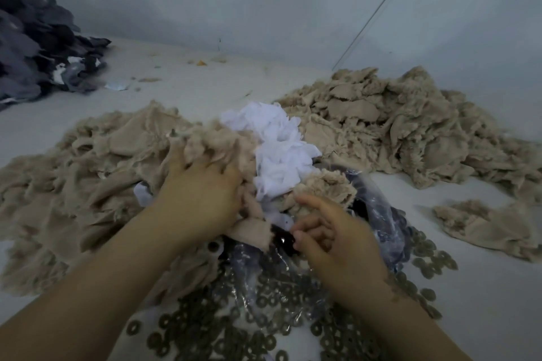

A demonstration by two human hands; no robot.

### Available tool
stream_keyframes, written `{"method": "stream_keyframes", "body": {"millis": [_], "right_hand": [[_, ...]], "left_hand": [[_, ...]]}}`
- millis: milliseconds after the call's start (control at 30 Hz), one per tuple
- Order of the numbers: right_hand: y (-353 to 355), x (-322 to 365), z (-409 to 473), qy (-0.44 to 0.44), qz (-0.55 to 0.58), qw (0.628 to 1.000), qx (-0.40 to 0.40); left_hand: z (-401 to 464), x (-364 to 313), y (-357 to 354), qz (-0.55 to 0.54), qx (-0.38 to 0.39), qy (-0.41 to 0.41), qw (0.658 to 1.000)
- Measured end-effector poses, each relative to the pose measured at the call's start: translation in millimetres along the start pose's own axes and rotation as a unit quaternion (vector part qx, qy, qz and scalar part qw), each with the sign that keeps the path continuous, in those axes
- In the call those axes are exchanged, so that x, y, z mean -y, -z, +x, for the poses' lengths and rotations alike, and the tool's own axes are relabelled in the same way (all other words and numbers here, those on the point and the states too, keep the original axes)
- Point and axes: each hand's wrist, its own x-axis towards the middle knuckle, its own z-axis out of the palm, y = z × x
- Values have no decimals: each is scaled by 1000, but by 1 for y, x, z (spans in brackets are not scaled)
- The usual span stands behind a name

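While left hand point(202, 193) grips beige scrap point(252, 233), fingers curled, right hand point(331, 231) pinches dark piece point(283, 240), fingers narrow: separating step. Next: pull beige scrap clear of white scraps point(275, 152).

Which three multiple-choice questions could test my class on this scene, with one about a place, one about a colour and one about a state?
1. Where is the dark cloth pile?
A. far left
B. between the hands
C. far right

2. What colour is the cloth lying between the two beige heaps?
A. red
B. white
C. green

3. What is the left hand doing?
A. hanging free in the air
B. holding scissors
C. gripping beige cloth

Answers:
1 A, because the pile lies at the far left of the view.
2 B, because the white cloth sits in the middle.
3 C, because the fingers curl into the beige cloth.
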Motion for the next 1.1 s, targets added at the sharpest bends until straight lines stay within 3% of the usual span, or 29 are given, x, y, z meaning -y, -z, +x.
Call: {"method": "stream_keyframes", "body": {"millis": [67,200,333,600,933,1100], "right_hand": [[5,-7,4,30,-60,997,-32],[21,-21,14,29,-112,988,-105],[34,-28,19,4,-136,981,-139],[51,-52,37,-117,-210,967,-84],[67,-87,98,-233,-273,933,-32],[75,-113,115,-285,-289,914,-1]], "left_hand": [[5,-3,-7,14,55,16,998],[19,-18,5,8,-202,-32,979],[35,-51,11,-75,-258,-159,950],[78,-110,9,-135,-136,-291,937],[201,-162,2,-135,95,-248,954],[242,-172,-27,-141,195,-109,964]]}}
